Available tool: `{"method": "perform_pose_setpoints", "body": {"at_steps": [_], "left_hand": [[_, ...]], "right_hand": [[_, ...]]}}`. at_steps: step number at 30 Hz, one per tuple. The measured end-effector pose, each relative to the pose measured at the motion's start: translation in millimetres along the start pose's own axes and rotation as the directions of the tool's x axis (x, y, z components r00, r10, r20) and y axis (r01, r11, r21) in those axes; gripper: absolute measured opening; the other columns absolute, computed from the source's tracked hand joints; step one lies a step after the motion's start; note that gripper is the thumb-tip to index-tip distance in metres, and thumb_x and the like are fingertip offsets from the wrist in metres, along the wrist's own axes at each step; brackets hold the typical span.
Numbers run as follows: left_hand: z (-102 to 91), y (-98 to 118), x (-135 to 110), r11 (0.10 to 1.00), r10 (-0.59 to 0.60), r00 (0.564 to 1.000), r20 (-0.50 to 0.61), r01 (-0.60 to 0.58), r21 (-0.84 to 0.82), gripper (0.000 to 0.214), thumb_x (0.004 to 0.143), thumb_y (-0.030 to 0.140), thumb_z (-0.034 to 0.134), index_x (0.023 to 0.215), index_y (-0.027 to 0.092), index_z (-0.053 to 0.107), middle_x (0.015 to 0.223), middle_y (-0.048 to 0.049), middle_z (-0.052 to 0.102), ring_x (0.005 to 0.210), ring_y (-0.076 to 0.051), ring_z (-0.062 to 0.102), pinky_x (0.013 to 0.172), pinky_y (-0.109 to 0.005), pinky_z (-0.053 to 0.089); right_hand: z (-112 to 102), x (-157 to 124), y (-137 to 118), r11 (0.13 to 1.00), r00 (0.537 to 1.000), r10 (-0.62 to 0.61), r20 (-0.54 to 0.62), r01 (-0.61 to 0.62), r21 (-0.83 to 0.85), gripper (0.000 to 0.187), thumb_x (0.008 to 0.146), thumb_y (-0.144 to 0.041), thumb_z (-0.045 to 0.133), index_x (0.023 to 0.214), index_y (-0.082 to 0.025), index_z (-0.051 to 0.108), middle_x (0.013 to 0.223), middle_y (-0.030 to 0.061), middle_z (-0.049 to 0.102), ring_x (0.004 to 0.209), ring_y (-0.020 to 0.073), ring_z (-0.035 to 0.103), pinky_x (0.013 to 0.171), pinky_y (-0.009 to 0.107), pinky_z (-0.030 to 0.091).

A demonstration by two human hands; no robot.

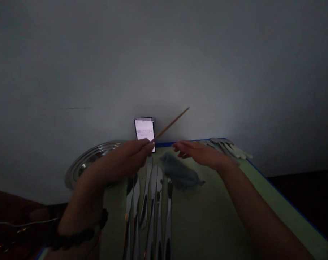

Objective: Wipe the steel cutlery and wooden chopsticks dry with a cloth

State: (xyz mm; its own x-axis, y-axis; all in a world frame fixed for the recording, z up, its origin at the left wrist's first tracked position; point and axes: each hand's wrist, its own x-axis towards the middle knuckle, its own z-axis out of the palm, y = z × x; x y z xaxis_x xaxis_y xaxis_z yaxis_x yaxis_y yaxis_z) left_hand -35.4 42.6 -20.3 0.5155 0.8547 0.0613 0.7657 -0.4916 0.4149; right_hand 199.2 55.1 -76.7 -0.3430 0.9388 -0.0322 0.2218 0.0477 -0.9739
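Observation:
My left hand (134,155) is closed, its fingers pinching the lower end of a thin brown chopstick (172,123). The stick slants up and to the right, its tip in front of the wall. Across from it, my right hand (198,153) is held above the table with fingers stretched out, holding nothing. Below and between the hands lies a crumpled grey-blue cloth (180,175). Several shiny knives, spoons and forks (153,202) lie side by side in front of me, handles towards me.
A phone (145,126) showing a timer leans against the wall (164,65). Round metal trays (80,159) stand behind my left arm. More cutlery with pale handles (234,148) lies at the back right of the light green tabletop (207,216), which has a blue edge.

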Motion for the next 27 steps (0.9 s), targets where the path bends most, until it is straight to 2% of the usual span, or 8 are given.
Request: {"method": "perform_pose_setpoints", "body": {"at_steps": [4,7,12,15,17,19,22,27], "left_hand": [[22.3,17,11,0.999,0.05,0.992,0.12,-0.049,-0.007,0.036,0.093,0.038,0.026,0.082,0.018,0.054,0.065,-0.0002,0.056,0.058,-0.014,0.052,0.056,-0.025,0.037],[34.7,24,15,0.994,0.105,0.982,0.157,-0.104,-0.016,0.035,0.094,0.037,0.024,0.093,0.018,0.054,0.067,-0.0007,0.058,0.058,-0.014,0.053,0.055,-0.026,0.037],[54.9,36,21,0.978,0.195,0.963,0.184,-0.204,0.034,0.035,0.094,0.039,0.026,0.092,0.017,0.053,0.078,-0.0039,0.062,0.066,-0.016,0.056,0.059,-0.027,0.04],[65.1,39,22,0.962,0.235,0.942,0.24,-0.26,0.078,0.035,0.093,0.043,0.031,0.084,0.018,0.055,0.082,-0.0044,0.061,0.073,-0.017,0.057,0.063,-0.028,0.042],[70.8,39,23,0.955,0.245,0.937,0.249,-0.278,0.107,0.031,0.092,0.039,0.034,0.087,0.018,0.055,0.089,-0.0055,0.06,0.079,-0.018,0.057,0.067,-0.029,0.044],[76.8,39,24,0.951,0.242,0.936,0.257,-0.281,0.13,0.028,0.092,0.036,0.036,0.093,0.017,0.056,0.099,-0.0078,0.058,0.087,-0.02,0.057,0.074,-0.031,0.046],[87.7,38,26,0.948,0.233,0.934,0.271,-0.281,0.153,0.027,0.09,0.031,0.04,0.105,0.015,0.055,0.112,-0.0115,0.054,0.101,-0.024,0.053,0.085,-0.037,0.045],[104.1,41,23,0.94,0.211,0.905,0.37,-0.292,0.178,0.028,0.083,0.028,0.052,0.106,0.016,0.06,0.125,-0.0146,0.051,0.115,-0.03,0.048,0.092,-0.042,0.042]], "right_hand": [[3,-4,-5,0.995,0.994,-0.09,0.055,0.088,0.044,0.029,0.088,-0.04,0.045,0.099,-0.018,0.06,0.104,0.0068,0.061,0.078,0.012,0.058,0.071,0.028,0.046],[2,-4,-10,0.966,0.976,-0.216,0.008,0.212,0.15,0.024,0.088,-0.036,0.047,0.098,-0.018,0.059,0.093,0.0036,0.061,0.065,0.0087,0.056,0.06,0.023,0.045],[-16,-11,-20,0.957,0.933,-0.283,-0.223,0.291,0.002,0.021,0.087,-0.035,0.047,0.081,-0.017,0.056,0.066,-0.002,0.055,0.054,0.0078,0.051,0.049,0.021,0.038],[-40,-20,-21,0.946,0.849,-0.299,-0.435,0.203,-0.253,0.024,0.087,-0.035,0.044,0.074,-0.017,0.053,0.056,-0.0037,0.049,0.049,0.0083,0.045,0.048,0.021,0.036],[-54,-24,-13,0.867,0.829,-0.306,-0.469,0.039,-0.497,0.031,0.09,-0.036,0.036,0.069,-0.018,0.05,0.056,-0.0029,0.048,0.051,0.0094,0.047,0.051,0.022,0.037],[-59,-26,2,0.591,0.937,-0.159,-0.311,-0.162,-0.79,0.036,0.092,-0.035,0.028,0.072,-0.018,0.053,0.066,0.001,0.057,0.062,0.0119,0.054,0.059,0.024,0.04],[-53,-23,31,0.451,0.966,-0.003,-0.26,-0.231,-0.862,0.028,0.085,-0.032,0.045,0.067,-0.016,0.06,0.07,0.0075,0.065,0.068,0.0176,0.06,0.063,0.027,0.041],[-37,-13,61,0.297,0.921,0.095,-0.378,-0.388,-0.872,0.029,0.081,-0.035,0.053,0.083,-0.01,0.068,0.089,0.0213,0.068,0.083,0.0292,0.065,0.069,0.035,0.046]]}}
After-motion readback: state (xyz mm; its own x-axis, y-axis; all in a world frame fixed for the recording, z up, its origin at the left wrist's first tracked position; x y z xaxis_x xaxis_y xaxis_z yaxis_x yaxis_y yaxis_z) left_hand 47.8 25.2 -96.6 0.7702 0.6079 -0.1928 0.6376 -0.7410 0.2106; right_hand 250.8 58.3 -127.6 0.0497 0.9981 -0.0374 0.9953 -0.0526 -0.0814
